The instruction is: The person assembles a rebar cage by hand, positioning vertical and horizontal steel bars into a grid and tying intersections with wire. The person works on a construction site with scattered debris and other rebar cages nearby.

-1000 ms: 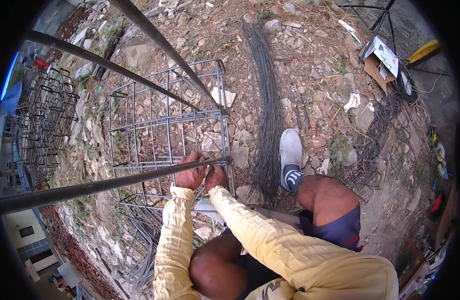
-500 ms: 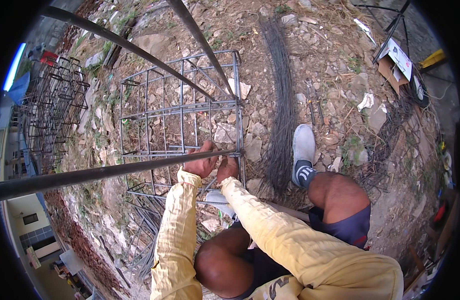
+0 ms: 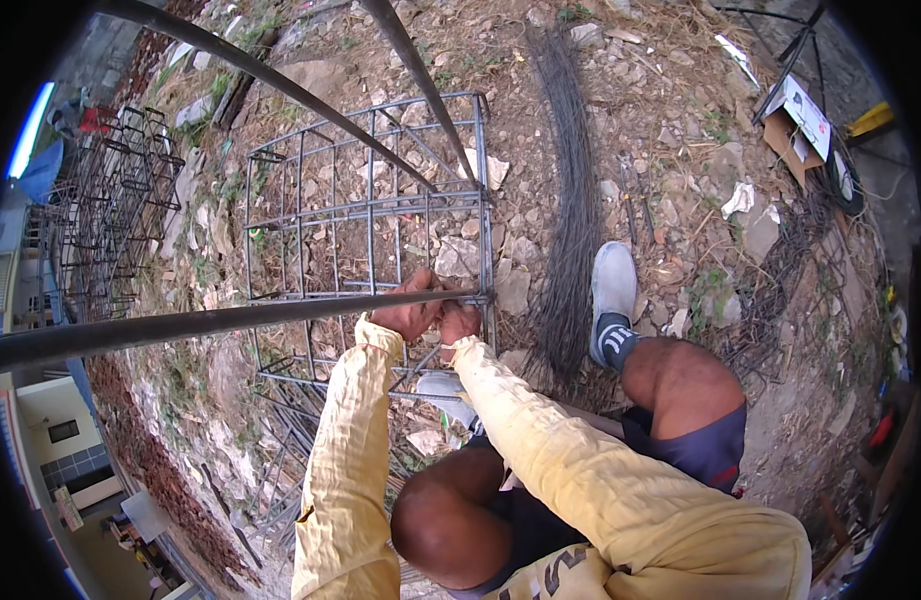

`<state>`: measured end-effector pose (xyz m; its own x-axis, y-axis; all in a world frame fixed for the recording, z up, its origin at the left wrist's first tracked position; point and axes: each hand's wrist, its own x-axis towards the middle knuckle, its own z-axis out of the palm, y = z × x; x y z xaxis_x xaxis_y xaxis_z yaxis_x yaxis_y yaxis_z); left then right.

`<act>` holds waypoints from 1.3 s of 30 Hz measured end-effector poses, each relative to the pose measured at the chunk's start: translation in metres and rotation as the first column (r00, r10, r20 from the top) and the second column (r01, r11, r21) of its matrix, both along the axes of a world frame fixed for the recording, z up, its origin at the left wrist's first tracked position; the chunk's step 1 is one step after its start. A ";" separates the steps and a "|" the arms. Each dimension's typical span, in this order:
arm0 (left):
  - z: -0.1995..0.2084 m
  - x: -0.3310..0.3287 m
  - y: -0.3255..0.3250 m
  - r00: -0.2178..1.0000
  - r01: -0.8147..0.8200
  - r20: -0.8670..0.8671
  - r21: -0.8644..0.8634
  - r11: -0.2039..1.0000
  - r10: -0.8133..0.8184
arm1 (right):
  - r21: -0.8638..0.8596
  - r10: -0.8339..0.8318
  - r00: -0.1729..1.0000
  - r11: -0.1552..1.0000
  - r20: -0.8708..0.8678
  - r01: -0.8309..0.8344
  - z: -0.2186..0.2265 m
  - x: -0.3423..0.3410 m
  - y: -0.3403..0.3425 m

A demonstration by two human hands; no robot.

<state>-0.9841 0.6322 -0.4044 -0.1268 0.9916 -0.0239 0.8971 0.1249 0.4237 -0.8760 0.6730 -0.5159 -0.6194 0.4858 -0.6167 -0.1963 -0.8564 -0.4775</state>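
Observation:
A cage of steel rebar with square-bent stirrups lies on stony ground in front of me. At its near right corner, my left hand and my right hand are together, fingers pinched in at the joint. What lies between the fingertips is too small and hidden to make out. A long dark steel bar runs in from the left over my left hand and ends at that corner. Two more long bars slope down from above to the cage's middle crossbar.
A bundle of thin dark wires lies right of the cage, beside my shoe. A long-handled tool rests on the stones beyond. Stacked rebar cages stand at far left; a cardboard box sits at upper right.
My hands stay at the same corner, drawn closer together, with the left fingers curled in more. The view has shifted slightly.

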 end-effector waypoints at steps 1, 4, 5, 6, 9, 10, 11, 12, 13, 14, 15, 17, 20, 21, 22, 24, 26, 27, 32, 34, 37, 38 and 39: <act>0.000 0.002 0.004 1.000 -0.010 0.026 -0.005 1.000 0.011 | -0.065 0.015 0.999 0.998 -0.049 -0.018 -0.003 0.001 0.004; 0.000 0.003 -0.005 0.989 -0.103 0.103 -0.061 0.993 0.109 | -0.162 0.046 0.994 0.985 -0.097 -0.062 0.007 0.003 -0.001; 0.003 0.002 -0.004 0.982 -0.115 0.142 -0.079 0.990 0.125 | -0.190 0.060 0.993 0.979 -0.100 -0.078 0.010 0.004 0.000; 0.005 0.003 -0.005 0.973 -0.125 0.181 -0.098 0.987 0.141 | -0.203 0.062 0.993 0.976 -0.105 -0.082 0.012 0.006 0.001; 0.012 0.012 0.004 0.933 -0.220 0.279 -0.058 0.974 0.228 | -0.215 0.068 0.991 0.972 -0.119 -0.093 0.011 0.012 0.007; 0.008 0.013 0.006 0.921 -0.241 0.300 -0.062 0.969 0.248 | -0.208 0.074 0.990 0.973 -0.123 -0.098 0.009 0.015 0.011; 0.006 0.011 0.003 0.909 -0.267 0.310 -0.076 0.961 0.278 | -0.213 0.083 0.987 0.971 -0.137 -0.111 0.014 0.013 0.008; 0.004 0.008 0.000 0.896 -0.293 0.320 -0.091 0.952 0.307 | -0.192 0.077 0.988 0.976 -0.137 -0.103 0.018 0.011 0.005; 0.002 0.005 -0.005 0.900 -0.294 0.311 -0.087 0.952 0.306 | -0.170 0.071 0.988 0.981 -0.137 -0.094 0.023 0.010 0.001; 0.001 0.006 -0.003 0.902 -0.290 0.311 -0.074 0.954 0.299 | -0.139 0.062 0.990 0.987 -0.130 -0.080 0.020 0.011 0.002; 0.000 0.006 0.000 0.905 -0.287 0.311 -0.061 0.956 0.291 | 0.026 0.194 0.981 0.981 0.015 -0.194 0.017 0.012 0.006; -0.005 0.004 0.002 0.917 -0.272 0.299 -0.019 0.962 0.265 | 0.282 0.360 0.866 0.841 0.346 -0.462 0.014 0.015 0.013; -0.010 0.003 -0.003 0.927 -0.254 0.279 -0.018 0.967 0.249 | 0.543 0.216 0.700 0.492 0.681 -0.680 0.026 0.023 0.006; -0.008 0.002 -0.006 0.939 -0.234 0.256 -0.024 0.972 0.232 | 0.495 0.286 0.653 0.464 0.701 -0.735 0.040 0.029 0.002; -0.006 0.002 -0.009 0.949 -0.213 0.232 -0.031 0.977 0.214 | 0.519 0.265 0.695 0.503 0.669 -0.691 0.043 0.035 -0.008; -0.006 0.004 0.000 0.936 -0.260 0.220 -0.099 0.960 0.276 | 0.575 0.186 0.772 0.568 0.608 -0.589 0.046 0.045 -0.011; -0.006 0.003 -0.001 0.957 -0.215 0.179 -0.096 0.972 0.229 | 0.546 0.210 0.784 0.613 0.585 -0.571 0.051 0.047 -0.008; -0.007 0.002 -0.004 0.974 -0.174 0.138 -0.070 0.982 0.183 | 0.580 0.188 0.804 0.602 0.565 -0.549 0.056 0.045 -0.008; -0.008 0.000 -0.002 0.987 0.048 -0.156 0.125 0.991 -0.029 | 0.644 0.139 0.809 0.534 0.571 -0.547 0.047 0.046 -0.011; -0.008 0.001 -0.005 0.992 0.013 -0.125 0.089 0.996 -0.002 | 0.611 0.141 0.785 0.550 0.603 -0.569 0.047 0.039 -0.010; -0.009 -0.001 -0.003 0.990 0.041 -0.142 0.106 0.994 -0.026 | 0.693 0.022 0.843 0.557 0.538 -0.457 0.031 0.029 -0.007; -0.009 -0.002 -0.001 0.987 0.061 -0.157 0.121 0.991 -0.041 | 0.725 -0.008 0.859 0.541 0.511 -0.426 0.025 0.027 -0.006; -0.009 -0.001 0.001 0.991 0.039 -0.132 0.125 0.991 -0.023 | 0.723 -0.009 0.861 0.548 0.509 -0.422 0.019 0.026 -0.004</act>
